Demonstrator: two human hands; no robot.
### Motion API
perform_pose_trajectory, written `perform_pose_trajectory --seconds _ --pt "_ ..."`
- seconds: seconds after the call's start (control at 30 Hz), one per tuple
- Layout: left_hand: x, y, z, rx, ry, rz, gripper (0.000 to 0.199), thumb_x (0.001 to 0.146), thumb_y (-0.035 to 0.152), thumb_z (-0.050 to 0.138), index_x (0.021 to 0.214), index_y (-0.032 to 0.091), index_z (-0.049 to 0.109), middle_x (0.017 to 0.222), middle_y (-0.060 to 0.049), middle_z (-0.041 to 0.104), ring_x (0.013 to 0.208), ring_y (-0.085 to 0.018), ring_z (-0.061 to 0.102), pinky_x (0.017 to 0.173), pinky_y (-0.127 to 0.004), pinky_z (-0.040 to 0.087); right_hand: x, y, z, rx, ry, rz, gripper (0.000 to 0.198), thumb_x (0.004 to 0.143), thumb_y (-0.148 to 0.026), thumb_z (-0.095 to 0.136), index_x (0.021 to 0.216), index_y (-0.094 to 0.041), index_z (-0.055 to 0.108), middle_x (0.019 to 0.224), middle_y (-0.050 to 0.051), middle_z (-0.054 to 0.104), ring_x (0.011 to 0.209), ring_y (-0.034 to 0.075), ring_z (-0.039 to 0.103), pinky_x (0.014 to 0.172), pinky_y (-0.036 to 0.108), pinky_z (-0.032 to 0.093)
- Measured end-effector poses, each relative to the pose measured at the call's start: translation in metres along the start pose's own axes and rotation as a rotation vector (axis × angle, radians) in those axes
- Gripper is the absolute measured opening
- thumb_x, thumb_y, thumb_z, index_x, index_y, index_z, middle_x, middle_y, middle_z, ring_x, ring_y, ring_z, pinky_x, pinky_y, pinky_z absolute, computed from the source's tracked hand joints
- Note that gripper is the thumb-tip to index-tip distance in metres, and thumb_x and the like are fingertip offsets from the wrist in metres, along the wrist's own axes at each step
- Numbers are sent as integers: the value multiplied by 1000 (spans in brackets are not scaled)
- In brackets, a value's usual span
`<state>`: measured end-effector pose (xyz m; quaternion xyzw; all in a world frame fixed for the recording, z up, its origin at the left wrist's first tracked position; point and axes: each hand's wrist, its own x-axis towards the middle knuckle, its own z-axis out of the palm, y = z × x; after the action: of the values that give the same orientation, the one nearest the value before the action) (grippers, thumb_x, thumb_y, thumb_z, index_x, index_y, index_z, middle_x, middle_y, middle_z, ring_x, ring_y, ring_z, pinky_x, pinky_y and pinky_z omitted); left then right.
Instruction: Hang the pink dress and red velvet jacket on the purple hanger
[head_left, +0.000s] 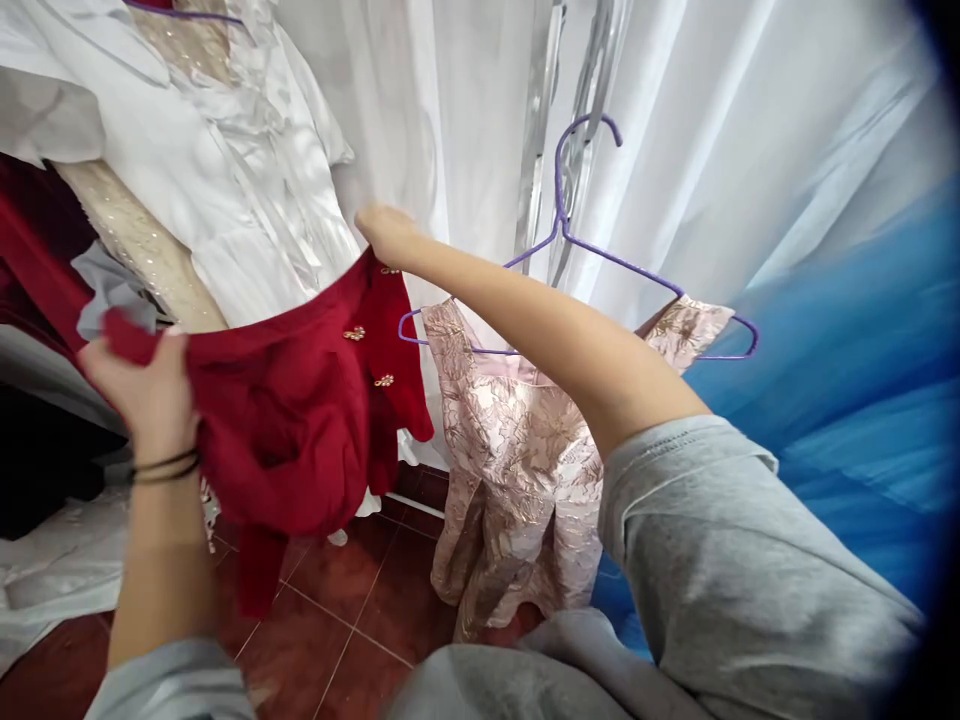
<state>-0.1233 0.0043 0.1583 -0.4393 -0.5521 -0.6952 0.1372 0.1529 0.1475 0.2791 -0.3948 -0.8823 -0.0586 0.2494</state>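
Between my hands a dark red garment (pixel 292 400) is stretched by its long upper edge; whether it is a skirt or another piece I cannot tell. Small gold ornaments (pixel 355 333) sit on its right part. My left hand (pixel 150 395), slightly blurred, grips the left end of that edge, with the thumb raised. At the right end, my right hand (pixel 388 233) is closed on the cloth, and its fingers are mostly hidden. Just behind the red cloth hangs a white ruffled garment (pixel 255 180).
A pink and gold brocade garment (pixel 517 440) hangs on a purple hanger (pixel 559 230) beneath my right arm. White curtains (pixel 480 120) and a metal rack (pixel 540 150) stand behind. Blue fabric (pixel 840 430) is at the right, above a red tiled floor (pixel 337 600).
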Motion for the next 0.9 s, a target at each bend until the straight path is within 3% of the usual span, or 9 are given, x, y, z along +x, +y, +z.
perform_pose_trajectory --seconds 0.07,0.13,0.23,0.3,0.37,0.5,0.6,0.73,0.9 --pt "10 9 74 -99 -137 -97 71 68 29 81 125 7 46 127 -11 61 107 -17 58 105 -41 47 3 11 5 -67 42 29 20 77 7 43 78 -12 46 98 5 58 110 20 60 95 33 46" --pt "10 33 132 -196 -421 15 79 61 31 85 127 7 50 130 -10 59 116 -17 55 109 -35 42 0 15 7 -52 89 29 18 78 3 38 72 -14 40 87 1 56 104 16 62 92 30 47" --pt "-5 73 189 -330 -858 57 57 57 32 84 105 9 63 109 -7 68 104 -20 61 96 -31 48 -11 16 1 -22 127 35 25 79 -6 14 69 -13 36 77 -5 46 103 9 60 94 29 44" --pt "-18 88 214 -415 -957 -23 35 61 31 79 85 10 64 86 -4 68 86 -19 63 81 -29 51 -30 16 -11 -1 98 58 29 77 -8 11 73 -11 40 79 -6 46 103 7 58 93 26 42" --pt "-29 94 231 -476 -907 -126 23 63 27 74 74 12 61 73 -1 64 75 -17 61 73 -28 50 -64 18 -32 -16 114 43 20 78 -8 28 79 -10 48 83 -4 53 98 9 59 91 23 43" --pt "-43 99 247 -522 -915 -302 26 58 23 78 77 11 64 73 -2 67 72 -16 62 72 -28 51 -166 40 -89 -164 282 126 12 80 -11 47 82 -12 59 81 4 63 85 17 62 86 34 47" --pt "-48 120 250 -562 -1123 -311 34 55 26 82 83 11 69 78 -5 71 73 -17 65 73 -30 53 -226 87 -125 -122 379 370 12 82 -17 52 78 -13 63 73 6 62 80 19 62 81 38 49" --pt "-58 163 258 -435 -1553 -251 30 49 14 84 76 14 72 71 -6 71 71 -22 67 70 -35 54 -244 154 -136 206 -140 634 11 77 -26 66 75 -15 68 66 5 64 69 18 62 72 39 53" --pt "-80 192 276 -177 -1872 -269 28 42 6 82 67 14 71 66 -7 71 66 -24 66 62 -34 51 -223 175 -121 517 -566 516 38 66 -43 82 91 -16 71 88 6 72 83 17 67 79 36 57"
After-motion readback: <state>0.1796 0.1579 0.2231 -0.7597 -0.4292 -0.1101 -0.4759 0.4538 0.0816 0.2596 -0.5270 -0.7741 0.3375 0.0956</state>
